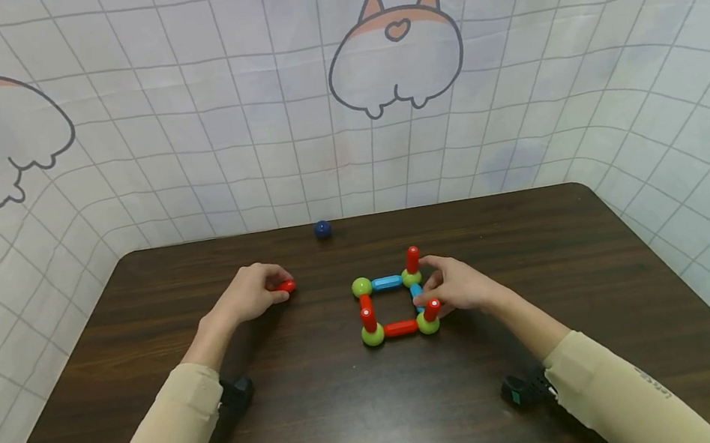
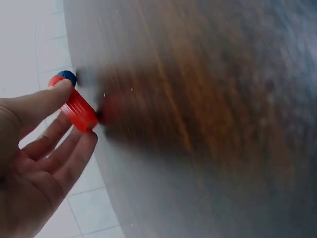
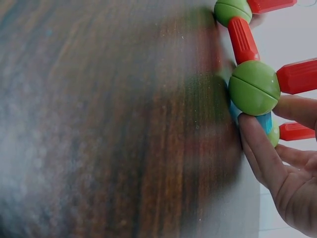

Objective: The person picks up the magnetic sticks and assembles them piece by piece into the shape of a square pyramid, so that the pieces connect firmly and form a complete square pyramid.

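My left hand pinches a short red rod between thumb and fingers, low over the table left of the built frame. The frame is a square of green balls joined by red rods and blue rods. Red rods stand up from three of its corners; the far left ball has none. At the frame's right side my right hand grips the blue side rod, thumb on one side and fingers on the other, partly hiding it.
A dark blue ball rests at the table's far edge. The dark wooden table is bounded by a white gridded cloth behind and at both sides.
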Available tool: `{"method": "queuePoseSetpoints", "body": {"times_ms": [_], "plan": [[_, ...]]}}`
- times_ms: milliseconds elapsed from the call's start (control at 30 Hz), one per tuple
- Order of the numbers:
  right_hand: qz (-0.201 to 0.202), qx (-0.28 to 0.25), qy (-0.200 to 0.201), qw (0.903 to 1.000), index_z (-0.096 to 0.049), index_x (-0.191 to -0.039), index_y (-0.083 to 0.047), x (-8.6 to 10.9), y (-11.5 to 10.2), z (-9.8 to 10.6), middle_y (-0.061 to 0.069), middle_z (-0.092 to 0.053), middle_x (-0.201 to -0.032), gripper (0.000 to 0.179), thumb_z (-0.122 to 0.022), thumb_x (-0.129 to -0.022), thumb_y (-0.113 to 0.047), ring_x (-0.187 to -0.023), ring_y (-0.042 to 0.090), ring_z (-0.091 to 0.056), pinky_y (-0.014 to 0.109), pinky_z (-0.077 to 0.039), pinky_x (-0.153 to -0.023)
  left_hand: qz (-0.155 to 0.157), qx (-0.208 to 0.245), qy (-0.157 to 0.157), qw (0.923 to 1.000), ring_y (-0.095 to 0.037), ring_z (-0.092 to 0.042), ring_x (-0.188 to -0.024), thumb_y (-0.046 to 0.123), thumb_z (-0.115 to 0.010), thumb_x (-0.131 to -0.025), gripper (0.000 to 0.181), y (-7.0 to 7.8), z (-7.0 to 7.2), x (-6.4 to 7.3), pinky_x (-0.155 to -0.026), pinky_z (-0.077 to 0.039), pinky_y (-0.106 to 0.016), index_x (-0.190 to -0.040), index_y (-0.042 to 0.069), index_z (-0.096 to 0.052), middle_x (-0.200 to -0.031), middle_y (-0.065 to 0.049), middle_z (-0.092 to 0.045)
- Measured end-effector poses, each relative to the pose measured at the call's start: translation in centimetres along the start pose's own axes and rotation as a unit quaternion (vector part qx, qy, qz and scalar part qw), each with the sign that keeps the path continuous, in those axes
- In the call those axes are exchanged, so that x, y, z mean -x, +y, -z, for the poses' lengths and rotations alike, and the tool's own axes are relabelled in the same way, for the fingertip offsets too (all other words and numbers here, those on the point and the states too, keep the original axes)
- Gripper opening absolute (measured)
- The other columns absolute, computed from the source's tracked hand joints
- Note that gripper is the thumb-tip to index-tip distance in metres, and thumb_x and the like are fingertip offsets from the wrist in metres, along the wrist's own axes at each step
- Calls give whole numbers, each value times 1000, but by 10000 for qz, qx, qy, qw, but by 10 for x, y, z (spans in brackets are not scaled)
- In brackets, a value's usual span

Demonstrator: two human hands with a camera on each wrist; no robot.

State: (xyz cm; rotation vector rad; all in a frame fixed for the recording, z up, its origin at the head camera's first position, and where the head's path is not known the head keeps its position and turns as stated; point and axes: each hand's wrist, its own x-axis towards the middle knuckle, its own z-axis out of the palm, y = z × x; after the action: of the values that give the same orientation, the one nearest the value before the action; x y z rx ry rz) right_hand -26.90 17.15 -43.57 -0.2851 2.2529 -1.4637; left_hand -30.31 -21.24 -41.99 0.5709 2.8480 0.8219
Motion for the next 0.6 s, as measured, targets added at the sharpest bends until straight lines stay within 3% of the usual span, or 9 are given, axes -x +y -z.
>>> {"method": "queuePoseSetpoints", "body": {"times_ms": [267, 600], "plan": [[126, 217, -69, 9997, -32, -154, 6, 0, -1, 1, 17, -67, -102, 76, -76, -93, -10, -78, 24, -71, 41, -61, -74, -44, 565, 90, 9984, -24, -66, -97, 9, -74, -96, 25, 5, -5, 0, -86, -54, -44, -120, 3, -70, -106, -7, -70], [159, 340, -20, 9993, -33, -153, 7, -2, -1, -3, 15, -69, -102, 77, -77, -93, -11, -79, 24, -72, 38, -61, -75, -129, 1506, 169, 9884, -22, -66, -98, 10, -75, -95, 24, 20, -16, -5, -87, -53, -41, -119, 7, -69, -105, -5, -69]]}}
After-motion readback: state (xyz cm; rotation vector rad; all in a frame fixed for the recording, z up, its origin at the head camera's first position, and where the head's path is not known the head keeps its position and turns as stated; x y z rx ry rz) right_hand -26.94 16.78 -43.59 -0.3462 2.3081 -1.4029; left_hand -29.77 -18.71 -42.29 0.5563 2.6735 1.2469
